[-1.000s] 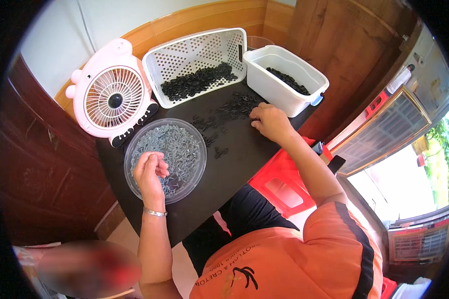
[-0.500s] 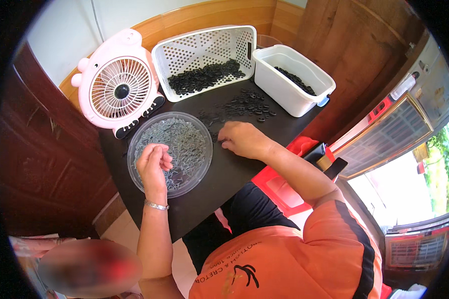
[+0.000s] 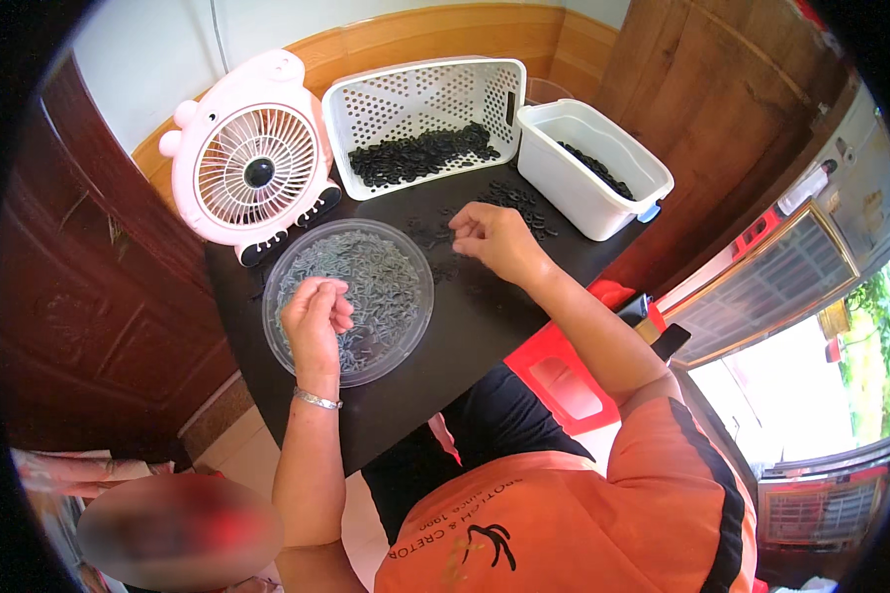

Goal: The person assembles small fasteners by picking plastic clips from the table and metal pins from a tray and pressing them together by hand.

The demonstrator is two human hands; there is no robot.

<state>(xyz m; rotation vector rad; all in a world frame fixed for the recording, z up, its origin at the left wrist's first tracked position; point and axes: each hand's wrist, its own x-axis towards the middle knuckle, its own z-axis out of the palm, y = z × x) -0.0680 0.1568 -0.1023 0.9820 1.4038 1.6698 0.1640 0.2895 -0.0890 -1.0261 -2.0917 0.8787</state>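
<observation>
A round clear plastic tub [image 3: 427, 314] filled with small grey, slender pieces [image 3: 371, 272] stands at the table's near left. Over its near-left part hovers my left hand [image 3: 316, 321], fingers curled together; whatever they hold is too small or hidden to make out. To the right of the tub, my right hand [image 3: 502, 242] is held above the table, thumb and fingertips pinched. Anything in that pinch cannot be made out. Just beyond it lie small black ring-like pieces [image 3: 519, 203], loosely scattered on the dark tabletop.
A white perforated basket [image 3: 420, 74] with black pieces lies tipped toward me at the back. Right of it stands a white bin [image 3: 588, 203] holding more. A pink animal-shaped fan [image 3: 257, 173] stands back left. A red plastic stool [image 3: 554, 381] is beside the table.
My right hand has moved away from the tub's right edge, farther back toward the scattered black pieces. My left hand stays curled over the tub. The whole view has shifted slightly.
</observation>
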